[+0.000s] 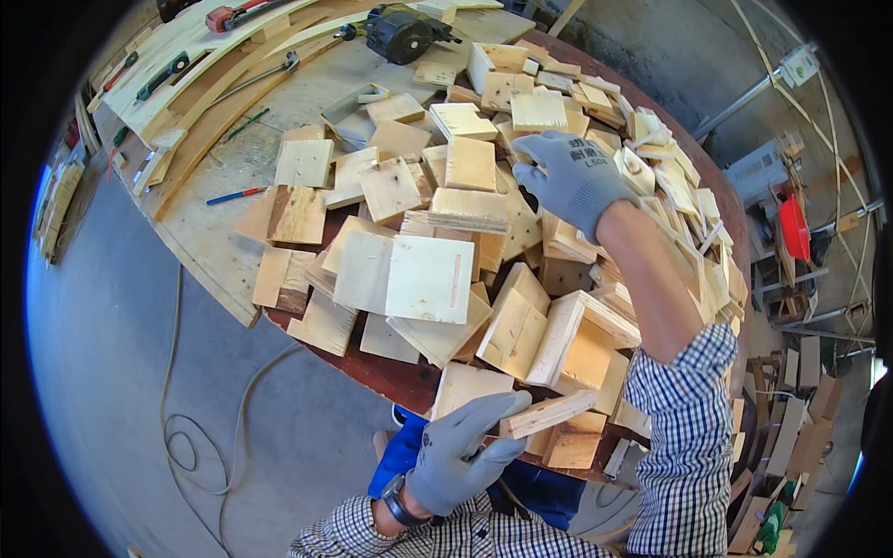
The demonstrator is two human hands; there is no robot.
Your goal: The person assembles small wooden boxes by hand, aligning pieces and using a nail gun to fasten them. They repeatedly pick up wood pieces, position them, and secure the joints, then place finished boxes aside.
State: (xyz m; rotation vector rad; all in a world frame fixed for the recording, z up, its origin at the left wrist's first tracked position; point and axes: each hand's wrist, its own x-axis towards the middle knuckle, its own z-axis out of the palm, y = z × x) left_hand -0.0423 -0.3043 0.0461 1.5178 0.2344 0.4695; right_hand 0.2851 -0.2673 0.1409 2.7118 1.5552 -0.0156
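Both of my hands wear grey work gloves. Near the table's front edge, my left hand point(465, 454) is closed on one end of a short wooden block point(549, 413), its narrow edge turned up. My right hand point(575, 179) reaches across to the far part of a large heap of wooden offcuts point(433, 274). Its fingers are apart and bent over the pieces, with nothing visible between them; the palm side is hidden. Just left of it lies a squarish block point(471, 164), and beyond it a pale flat piece point(539, 111).
A black power tool point(400, 35) sits at the back, left of long curved wooden strips point(233, 112). A blue pen point(235, 196) lies on the plywood sheet point(200, 223). A hose point(228, 456) coils on the floor at left. Stacked boards point(800, 428) stand at right.
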